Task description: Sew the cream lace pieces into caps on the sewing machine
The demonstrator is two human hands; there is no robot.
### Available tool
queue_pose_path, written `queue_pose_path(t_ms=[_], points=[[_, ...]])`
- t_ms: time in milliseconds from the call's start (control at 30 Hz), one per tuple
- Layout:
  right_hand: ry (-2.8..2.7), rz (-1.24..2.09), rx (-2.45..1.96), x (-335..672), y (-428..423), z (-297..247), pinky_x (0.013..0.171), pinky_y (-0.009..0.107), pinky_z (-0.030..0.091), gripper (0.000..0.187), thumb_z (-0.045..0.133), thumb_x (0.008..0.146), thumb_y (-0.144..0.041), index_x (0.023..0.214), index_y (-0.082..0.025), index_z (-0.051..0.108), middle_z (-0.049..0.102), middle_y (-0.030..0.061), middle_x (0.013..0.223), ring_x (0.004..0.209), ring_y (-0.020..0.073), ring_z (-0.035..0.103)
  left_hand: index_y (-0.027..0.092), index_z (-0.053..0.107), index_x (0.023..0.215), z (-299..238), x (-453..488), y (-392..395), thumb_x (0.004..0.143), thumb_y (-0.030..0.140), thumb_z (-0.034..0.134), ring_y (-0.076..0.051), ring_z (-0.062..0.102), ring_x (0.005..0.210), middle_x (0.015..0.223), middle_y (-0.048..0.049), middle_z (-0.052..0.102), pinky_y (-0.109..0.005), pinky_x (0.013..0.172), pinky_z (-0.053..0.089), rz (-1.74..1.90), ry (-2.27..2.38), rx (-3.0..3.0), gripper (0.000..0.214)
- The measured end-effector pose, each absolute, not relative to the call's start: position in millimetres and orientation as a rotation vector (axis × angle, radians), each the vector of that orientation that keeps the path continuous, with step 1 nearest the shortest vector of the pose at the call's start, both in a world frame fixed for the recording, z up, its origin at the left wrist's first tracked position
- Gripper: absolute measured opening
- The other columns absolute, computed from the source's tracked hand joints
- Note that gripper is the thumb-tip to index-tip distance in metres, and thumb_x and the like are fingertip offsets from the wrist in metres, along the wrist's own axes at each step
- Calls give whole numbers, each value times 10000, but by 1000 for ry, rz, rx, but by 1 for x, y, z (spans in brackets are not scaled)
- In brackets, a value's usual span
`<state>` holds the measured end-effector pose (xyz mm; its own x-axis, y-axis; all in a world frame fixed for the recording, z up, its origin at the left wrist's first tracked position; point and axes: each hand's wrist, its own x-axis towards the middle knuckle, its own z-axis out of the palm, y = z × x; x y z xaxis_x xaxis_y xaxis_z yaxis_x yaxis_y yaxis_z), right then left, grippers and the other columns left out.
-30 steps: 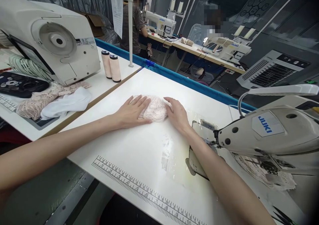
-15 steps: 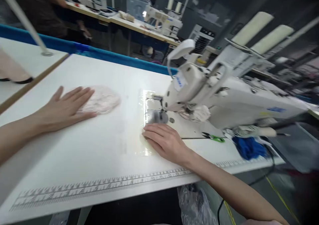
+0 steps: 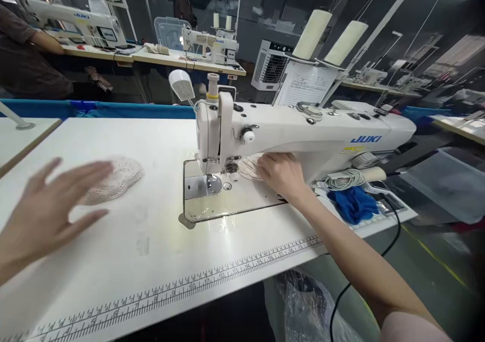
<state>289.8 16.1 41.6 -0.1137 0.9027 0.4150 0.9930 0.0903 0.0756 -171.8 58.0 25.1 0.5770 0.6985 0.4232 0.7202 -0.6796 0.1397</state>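
My left hand [image 3: 60,200], blurred, is over the left side of the table with thumb and fingers apart. Its fingertips overlap the edge of a pale lace piece [image 3: 123,178] with a scalloped border. Under the arm of a white JUKI sewing machine [image 3: 276,130], my right hand [image 3: 284,175] has its bent fingers on more pale lace [image 3: 250,167]. The fingertips are partly hidden there. Left of that lace are the needle and presser foot [image 3: 209,180], above the metal plate [image 3: 197,186]. A small dark tip [image 3: 281,199] shows below my right wrist.
A printed ruler [image 3: 193,286] runs along the table's front edge. Blue cloth [image 3: 352,204] and a coiled cord [image 3: 343,179] lie at the right. Thread cones [image 3: 312,34] stand behind the machine. Across the aisle, a person's arm [image 3: 47,42] is by another machine [image 3: 76,21].
My right hand has moved from the table before the needle to the lace under the machine arm. My left hand has drawn back left off the lace. The view has turned right.
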Motion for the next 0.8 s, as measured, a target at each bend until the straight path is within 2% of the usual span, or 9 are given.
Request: queue_pose_path(t_ms=[33, 100, 200, 367, 500, 600, 733, 800], points=[[-2104, -497, -1915, 288, 20, 43, 771, 357, 388, 235, 487, 887, -220, 871, -179, 719, 728, 109, 907, 863, 267, 623, 575, 150, 1462, 26, -157, 47, 843, 486, 458, -274, 447, 1355, 1516, 277, 249, -513, 1236, 119, -728, -1144, -2743, 697], [-2084, -503, -1961, 288, 24, 45, 706, 351, 363, 281, 454, 898, -214, 839, -171, 725, 725, 112, 828, 776, 258, 621, 530, 203, 1475, 23, -131, 29, 824, 491, 506, -280, 575, 1228, 1481, 192, 390, -522, 1201, 248, -721, -971, -2800, 719], [-2073, -519, -2000, 290, 24, 47, 654, 340, 331, 290, 442, 898, -207, 865, -172, 728, 726, 106, 810, 737, 252, 619, 441, 207, 1510, 12, -98, 9, 867, 438, 518, -257, 589, 1222, 1416, 94, 524, -480, 1162, 352, -723, -833, -2882, 715], [-2117, -560, -1995, 288, 22, 47, 653, 335, 322, 257, 471, 892, -233, 847, -171, 716, 731, 96, 834, 761, 247, 630, 236, 228, 1537, 5, -54, -4, 953, 422, 486, -240, 569, 1245, 1368, -60, 590, -406, 1061, 462, -708, -506, -2973, 665], [-2092, -575, -2021, 290, 26, 47, 597, 328, 291, 270, 446, 888, -196, 812, -172, 704, 714, 102, 755, 699, 239, 619, 205, 231, 1527, 8, -27, -5, 984, 394, 440, -236, 588, 1212, 1300, -92, 635, -394, 1011, 496, -738, -422, -3036, 613], [-2064, -568, -2018, 293, 26, 48, 589, 329, 297, 266, 432, 899, -204, 838, -170, 689, 701, 112, 746, 698, 254, 616, 191, 290, 1497, 8, -14, -5, 982, 360, 460, -238, 607, 1184, 1267, -103, 651, -399, 983, 518, -803, -412, -3061, 569], [-2108, -526, -1916, 283, 3, 52, 723, 362, 380, 296, 363, 937, -188, 919, -154, 656, 706, 148, 901, 864, 284, 624, 194, 379, 1441, 7, -3, -10, 971, 258, 492, -206, 639, 1137, 1208, -85, 684, -353, 939, 547, -925, -461, -3052, 488], [-2190, -393, -1798, 268, -19, 53, 788, 348, 408, 289, 338, 962, -195, 948, -186, 627, 704, 108, 967, 911, 245, 624, 203, 366, 1450, 7, 3, -14, 959, 222, 501, -208, 593, 1212, 1301, -90, 633, -357, 968, 536, -901, -517, -3066, 509]])
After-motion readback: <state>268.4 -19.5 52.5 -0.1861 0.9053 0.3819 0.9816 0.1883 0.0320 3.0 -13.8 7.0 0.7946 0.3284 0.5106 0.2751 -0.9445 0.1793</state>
